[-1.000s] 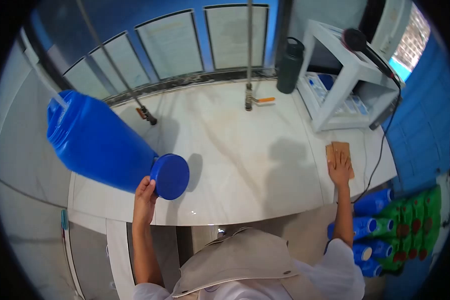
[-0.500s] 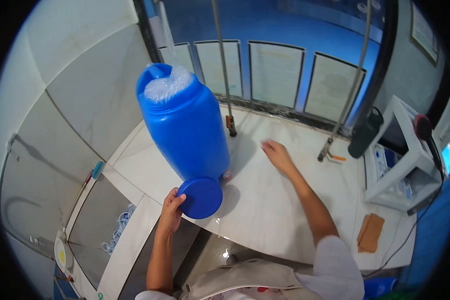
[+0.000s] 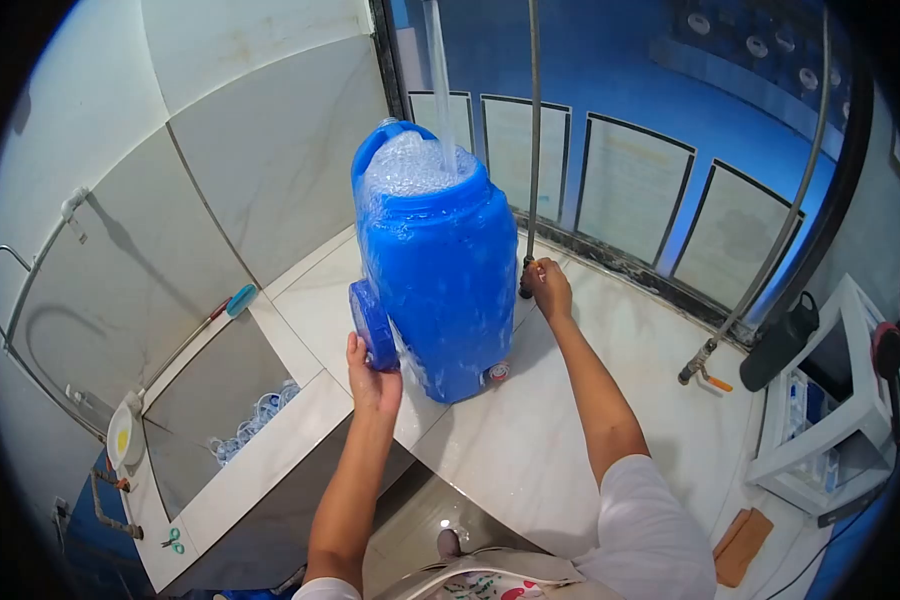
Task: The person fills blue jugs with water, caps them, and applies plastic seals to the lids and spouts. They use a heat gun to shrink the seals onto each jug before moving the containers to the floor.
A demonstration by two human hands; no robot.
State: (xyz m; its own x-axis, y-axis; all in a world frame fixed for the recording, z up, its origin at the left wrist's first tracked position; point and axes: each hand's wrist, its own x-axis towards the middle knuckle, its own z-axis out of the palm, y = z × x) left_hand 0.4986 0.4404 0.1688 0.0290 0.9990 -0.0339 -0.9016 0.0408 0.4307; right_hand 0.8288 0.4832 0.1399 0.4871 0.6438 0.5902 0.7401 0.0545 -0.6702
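Observation:
A large blue water container stands on the white counter, its wide mouth brimming with bubbly water. Into it falls a stream of water from above, and water runs down the container's outside. My left hand holds the round blue lid by its lower edge, tilted on its side against or close to the container's left side. To the right of the container, my right hand has its fingers closed on the handle of a tap valve at the foot of a vertical metal pipe. A small spout shows low on the container.
At left, a tiled basin holds a heap of clear-and-blue caps; a brush and scissors lie on its rim. On the right are a second valve, a dark bottle, a white rack and a brown cloth.
My right hand has moved from above the counter to the valve by the pipe. My left hand has turned the lid edge-on and raised it. Water now spills down the container.

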